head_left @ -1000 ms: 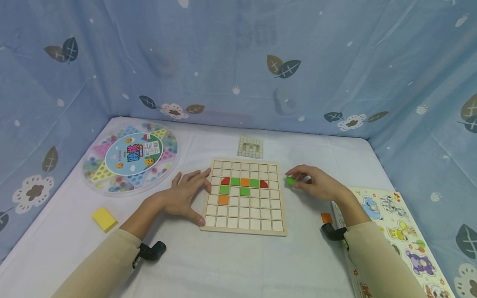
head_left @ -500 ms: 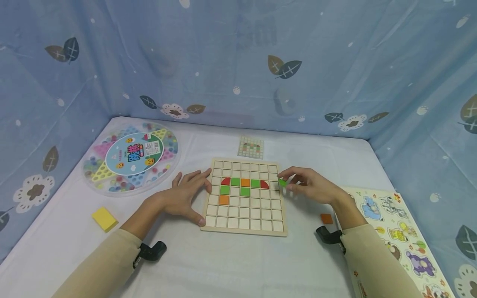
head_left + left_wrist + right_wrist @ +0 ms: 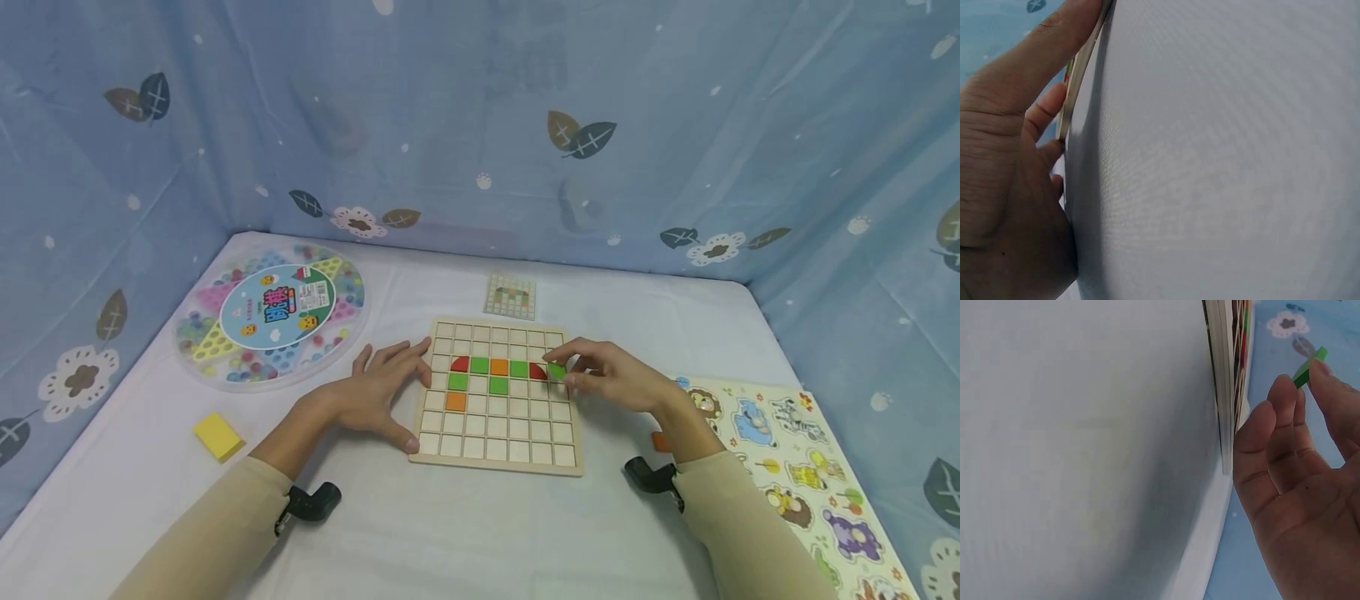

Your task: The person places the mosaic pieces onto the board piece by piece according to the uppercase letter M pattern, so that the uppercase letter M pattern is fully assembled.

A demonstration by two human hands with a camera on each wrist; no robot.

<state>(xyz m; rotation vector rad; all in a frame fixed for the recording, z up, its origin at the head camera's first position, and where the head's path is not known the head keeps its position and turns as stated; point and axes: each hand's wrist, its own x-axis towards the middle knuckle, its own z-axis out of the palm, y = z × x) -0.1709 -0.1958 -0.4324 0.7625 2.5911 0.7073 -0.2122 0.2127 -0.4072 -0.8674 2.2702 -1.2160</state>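
Observation:
In the head view a wooden grid board (image 3: 495, 467) lies on the white table. Red quarter-round, green and orange square tiles sit in some of its cells. My left hand (image 3: 375, 400) rests along the board's left side, thumb at the near corner and fingers spread toward the far end; the left wrist view shows the thumb (image 3: 1035, 56) against the board's edge. Between thumb and fingertips my right hand (image 3: 618, 375) pinches a green square tile (image 3: 1310, 367). It is over the board's right edge, just right of a red quarter-round tile (image 3: 537, 372).
Behind the board lies a small pattern card (image 3: 511, 297). A round Chinese checkers box (image 3: 277, 307) stands at the left, with a yellow block (image 3: 219, 437) nearer. An orange tile (image 3: 661, 442), partly hidden by the right wrist, lies beside an animal puzzle board (image 3: 795, 467).
My right hand has moved left with the green tile, from beside the board to over its right edge. The left hand has stayed at the board's left side.

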